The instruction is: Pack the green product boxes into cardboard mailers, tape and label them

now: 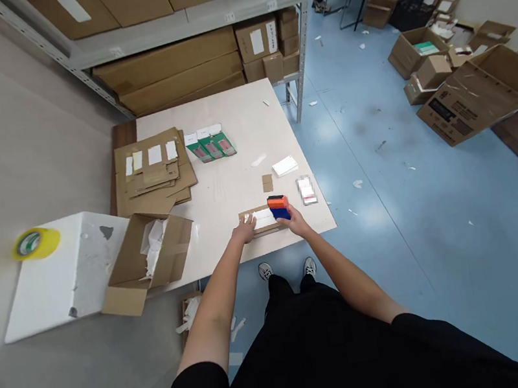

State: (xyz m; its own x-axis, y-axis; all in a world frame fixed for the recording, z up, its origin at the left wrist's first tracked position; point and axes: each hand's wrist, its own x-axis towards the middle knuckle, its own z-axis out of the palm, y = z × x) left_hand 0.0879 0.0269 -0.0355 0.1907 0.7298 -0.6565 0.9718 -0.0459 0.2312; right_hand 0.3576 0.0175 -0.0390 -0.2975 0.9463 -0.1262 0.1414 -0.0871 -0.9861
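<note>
A small, flat cardboard box (270, 227) with a white label (263, 218) on top lies at the table's front edge. My left hand (245, 229) rests on its left end, fingers spread over the cardboard and the label's edge. In my right hand (297, 221) is an orange-and-blue hand-held tool (279, 208), held over the label's right end. I cannot tell exactly what kind of tool it is. Just behind lie a small brown cardboard piece (268, 183) and a stack of white cards (285, 165). A phone-like rectangle (306, 190) with a blurred face lies to the right.
Green-and-white boxes (209, 143) stand behind, beside flattened cardboard (151, 168). On the left are an open carton (150, 250) with paper and a yellow tape roll (36, 243) on a white block. A shelf (188, 28) stands behind; cartons (464, 96) line the right floor.
</note>
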